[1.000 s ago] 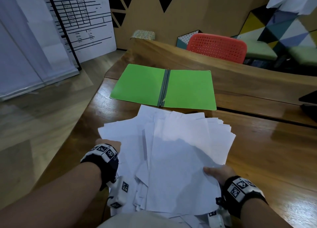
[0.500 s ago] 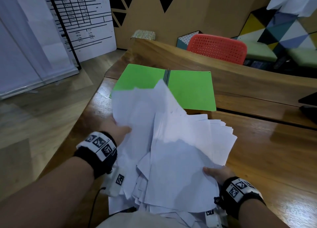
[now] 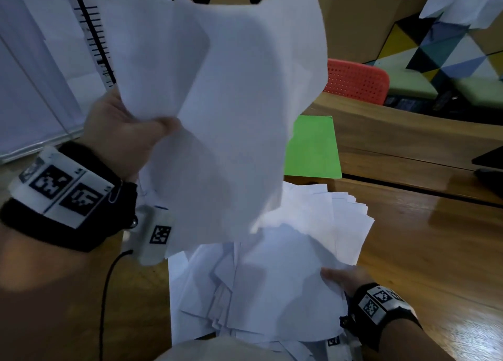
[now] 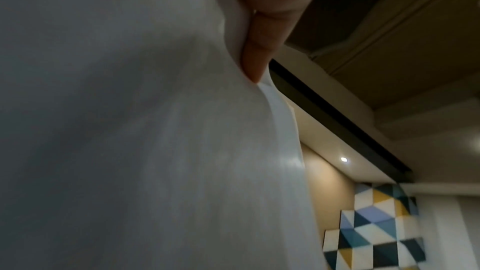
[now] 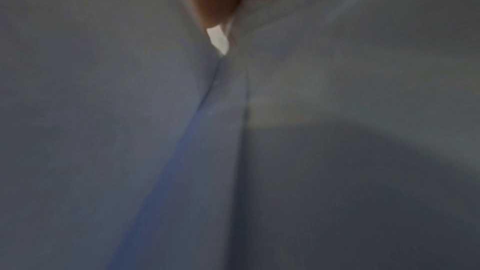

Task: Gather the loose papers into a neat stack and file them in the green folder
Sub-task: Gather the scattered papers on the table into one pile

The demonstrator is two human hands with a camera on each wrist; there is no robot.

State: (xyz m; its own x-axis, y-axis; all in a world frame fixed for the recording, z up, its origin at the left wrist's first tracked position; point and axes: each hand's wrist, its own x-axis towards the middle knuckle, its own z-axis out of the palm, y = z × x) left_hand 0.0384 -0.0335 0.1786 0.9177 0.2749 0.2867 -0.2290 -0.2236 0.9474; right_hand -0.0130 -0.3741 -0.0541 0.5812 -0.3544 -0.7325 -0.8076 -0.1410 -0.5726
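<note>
Lifted well above the bench since the earlier frame, a bunch of white sheets (image 3: 231, 110) now hangs in the air at the left, where half a second ago it had only begun to rise from the heap. These raised sheets curl and fan upward, hiding most of the green folder (image 3: 313, 148); only its right half shows beyond them, lying flat and open on the far part of the wooden bench (image 3: 422, 238).

The left hand (image 3: 122, 132) grips the lifted bunch at its lower left edge — thumb across the near face, fingers behind. From the left wrist view a finger (image 4: 262, 34) presses against the back of the paper.

The rest of the loose papers (image 3: 285, 279) stay spread in an untidy pile on the near part of the bench, edges fanned toward the right. The right hand (image 3: 343, 276) holds that pile at its near right corner, as it did before; its thumb lies on top, and the right wrist view shows skin pinched against the sheets — so the grip is closed on the papers.

Farther off stand a red perforated chair (image 3: 356, 80) behind the bench and a whiteboard (image 3: 32, 88) at the left.
</note>
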